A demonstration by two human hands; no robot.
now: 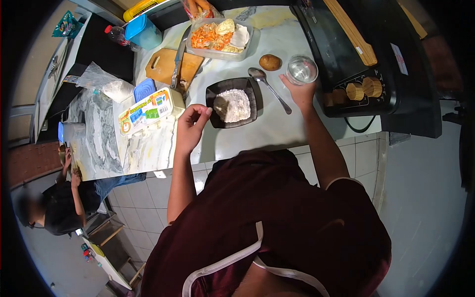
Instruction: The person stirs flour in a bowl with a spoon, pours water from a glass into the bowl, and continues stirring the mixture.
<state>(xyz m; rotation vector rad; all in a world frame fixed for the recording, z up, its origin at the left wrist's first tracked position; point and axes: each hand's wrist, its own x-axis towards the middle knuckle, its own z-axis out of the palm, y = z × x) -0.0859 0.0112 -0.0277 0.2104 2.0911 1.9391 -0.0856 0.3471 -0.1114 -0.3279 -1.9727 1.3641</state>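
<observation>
A square black bowl (253, 110) with white flour (232, 105) in it sits on the marble counter in front of me. At its left rim, my left hand (192, 126) is closed, thumb and forefinger pinched on the edge. My right hand (301, 91) grips a clear glass (302, 70) that seems to hold water, to the right of the bowl. Between bowl and glass lies a metal spoon (273, 89), and a brown potato (270, 62) rests just beyond it.
Left stand a margarine tub (148, 113) and a bag of white powder (116, 90). Behind are a cutting board (161, 64) with a knife (177, 67) and a container of shredded vegetables (217, 53). A black stove (361, 74) borders the right. Another person (64, 205) works at far left.
</observation>
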